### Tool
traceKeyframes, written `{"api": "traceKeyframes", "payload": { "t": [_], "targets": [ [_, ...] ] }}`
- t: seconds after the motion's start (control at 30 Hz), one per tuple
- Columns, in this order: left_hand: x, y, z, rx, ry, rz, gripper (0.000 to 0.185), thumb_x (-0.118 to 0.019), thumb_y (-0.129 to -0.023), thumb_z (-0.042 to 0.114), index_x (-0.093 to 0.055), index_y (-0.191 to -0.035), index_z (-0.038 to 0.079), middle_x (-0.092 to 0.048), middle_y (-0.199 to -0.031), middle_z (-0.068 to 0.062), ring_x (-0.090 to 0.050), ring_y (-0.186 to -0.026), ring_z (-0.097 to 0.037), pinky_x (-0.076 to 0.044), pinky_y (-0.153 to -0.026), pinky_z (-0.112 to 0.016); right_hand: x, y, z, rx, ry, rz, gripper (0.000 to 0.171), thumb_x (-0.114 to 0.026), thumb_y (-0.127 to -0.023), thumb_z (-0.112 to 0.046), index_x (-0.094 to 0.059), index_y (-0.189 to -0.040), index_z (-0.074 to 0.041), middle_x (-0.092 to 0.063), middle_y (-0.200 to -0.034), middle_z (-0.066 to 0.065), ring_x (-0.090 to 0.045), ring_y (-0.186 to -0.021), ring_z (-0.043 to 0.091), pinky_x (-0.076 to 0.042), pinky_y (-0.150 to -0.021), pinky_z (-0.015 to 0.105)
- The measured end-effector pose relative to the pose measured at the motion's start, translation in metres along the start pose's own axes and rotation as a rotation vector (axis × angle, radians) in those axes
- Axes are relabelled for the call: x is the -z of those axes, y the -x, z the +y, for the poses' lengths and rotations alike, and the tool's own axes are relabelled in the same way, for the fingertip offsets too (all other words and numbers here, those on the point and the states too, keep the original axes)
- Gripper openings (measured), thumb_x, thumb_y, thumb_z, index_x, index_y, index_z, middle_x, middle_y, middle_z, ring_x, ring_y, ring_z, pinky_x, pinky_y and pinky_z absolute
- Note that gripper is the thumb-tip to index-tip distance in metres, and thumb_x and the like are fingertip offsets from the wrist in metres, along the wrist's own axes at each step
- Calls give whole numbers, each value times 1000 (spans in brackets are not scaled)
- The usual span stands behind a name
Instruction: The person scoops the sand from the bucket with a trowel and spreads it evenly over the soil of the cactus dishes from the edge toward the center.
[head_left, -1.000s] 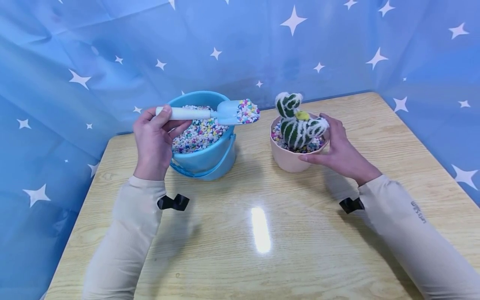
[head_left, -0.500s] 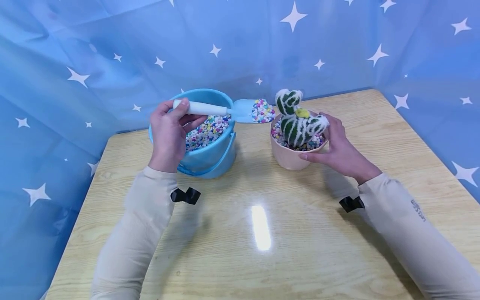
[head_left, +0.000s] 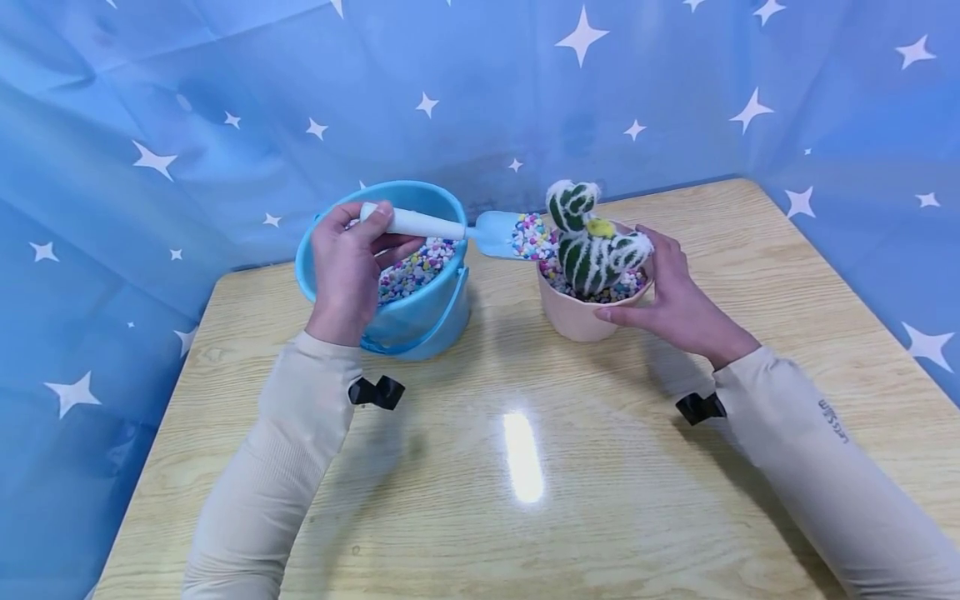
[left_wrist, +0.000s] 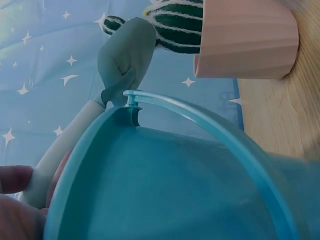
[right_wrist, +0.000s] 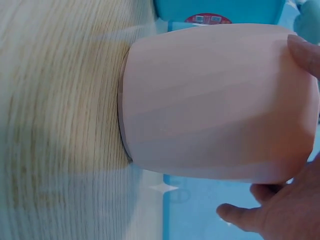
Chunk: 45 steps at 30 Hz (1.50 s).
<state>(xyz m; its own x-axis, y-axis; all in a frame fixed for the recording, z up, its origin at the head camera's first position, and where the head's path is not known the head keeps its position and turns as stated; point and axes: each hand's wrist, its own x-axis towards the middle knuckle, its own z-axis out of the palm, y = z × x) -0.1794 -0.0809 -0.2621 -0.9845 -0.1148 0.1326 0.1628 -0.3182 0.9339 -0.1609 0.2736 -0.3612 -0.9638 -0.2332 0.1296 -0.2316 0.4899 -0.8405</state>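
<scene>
My left hand (head_left: pixel 347 271) holds a small shovel (head_left: pixel 427 225) by its white handle, above the blue bucket's right rim. Colourful pebbles (head_left: pixel 531 237) lie on the front of its light blue blade, whose tip reaches the left rim of a pink flowerpot (head_left: pixel 577 318). In the pot stands a green cactus (head_left: pixel 592 260) with white fuzz and a yellow flower, with pebbles around its base. My right hand (head_left: pixel 678 304) grips the pot's right side, thumb at the front; the right wrist view shows the pot's wall (right_wrist: pixel 215 105) upright on the table.
The blue bucket (head_left: pixel 431 329), partly filled with pebbles, stands left of the pot, its handle hanging down in front. Both stand near the back of a wooden table (head_left: pixel 465 500). A blue star-patterned curtain (head_left: pixel 480 83) hangs behind.
The left hand has carried the loaded shovel rightward from over the bucket to the pot's edge, dipping slightly at the end. The right hand and the pot have stayed put.
</scene>
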Motion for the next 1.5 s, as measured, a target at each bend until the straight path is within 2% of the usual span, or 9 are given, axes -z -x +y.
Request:
{"api": "traceKeyframes", "payload": {
  "t": [0.4, 0.83, 1.2, 1.5],
  "targets": [
    [-8, 1, -1, -1, -84, -29, 17, -61, -98, 8, -57, -107, -6, -62, -108, -29, -72, -82, -32, -61, -77, -42, 1, 2, -2, -23, 15, 6, 109, -89, -74, -20, -17, -157, -19, -6, -157, 13, -8, -140, 31, -15, -112, 67],
    [-12, 3, -1, -18, -126, -63, 21, -62, -98, 9, -54, -112, -4, -67, -105, -26, -72, -82, -30, -61, -75, -41, 1, 3, -5, -56, 35, 5, 118, -89, -75, -28, -5, -157, -11, -3, -157, 17, -9, -141, 37, -16, -112, 68],
    [-14, 6, 1, -37, -161, -89, 22, -66, -96, 12, -55, -109, -3, -68, -102, -25, -72, -81, -31, -61, -75, -42, 3, 4, -9, -60, 59, -16, 122, -87, -76, -32, 2, -158, -15, 1, -159, 15, -7, -142, 40, -15, -112, 69],
    [-19, 7, 4, -45, -172, -110, 24, -69, -94, 12, -56, -108, -3, -68, -101, -24, -72, -78, -31, -62, -72, -42, -3, 3, -8, -39, 73, 30, 122, -90, -73, -33, -4, -156, -8, -8, -153, 21, -15, -136, 39, -20, -112, 65]
  ]
}}
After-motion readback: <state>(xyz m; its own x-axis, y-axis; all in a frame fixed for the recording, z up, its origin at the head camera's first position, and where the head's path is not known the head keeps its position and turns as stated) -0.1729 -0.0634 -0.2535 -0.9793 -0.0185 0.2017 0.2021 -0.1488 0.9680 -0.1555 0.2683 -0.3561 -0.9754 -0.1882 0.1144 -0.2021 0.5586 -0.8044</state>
